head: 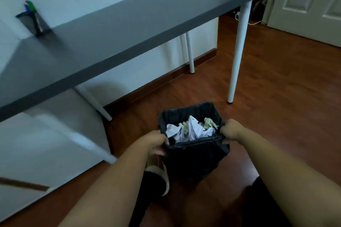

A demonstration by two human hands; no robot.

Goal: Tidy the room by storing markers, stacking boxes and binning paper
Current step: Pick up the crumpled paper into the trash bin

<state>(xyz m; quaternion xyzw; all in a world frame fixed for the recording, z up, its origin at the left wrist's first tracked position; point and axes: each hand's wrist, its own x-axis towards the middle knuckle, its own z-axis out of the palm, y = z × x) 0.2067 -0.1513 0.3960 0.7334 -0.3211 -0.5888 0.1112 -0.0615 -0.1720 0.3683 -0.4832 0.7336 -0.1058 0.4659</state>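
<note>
Head view: both hands on a small bin point(200, 158) with a dark bag liner, held in front of the body, low in the frame over the wooden floor point(276, 97); can't tell if its base touches the floor, the bottom is hidden behind the arms. Left hand point(156, 142) grips the left side of the rim, fingers curled round the liner edge, thumb side on top. Right hand point(231, 129) grips the right side of the rim, fingers curled and closed on the liner; individual fingertips not resolvable. Bin mouth is roughly rectangular, opening faces up and slightly toward the camera, long axis of the mouth runs left to right between the two hands, body tapers downward. Inside: crumpled paper point(191, 130), white sheets with some pale greenish bits, piled to just below the rim. Dark grey desk point(147, 24) on white legs runs from lower left to upper right along the white wall, bin is in front of its near edge, apart from it. At the far left end of the desk, a black mesh pen holder point(33, 24) stands against the wall with markers point(29, 6) in it, upright, tips up, green and blue caps visible; frame tilt makes it lean. A foot in a light slipper point(158, 173) sits just left of the bin. White panel door point(310, 5) at upper right, a white cable on the floor near it.
</note>
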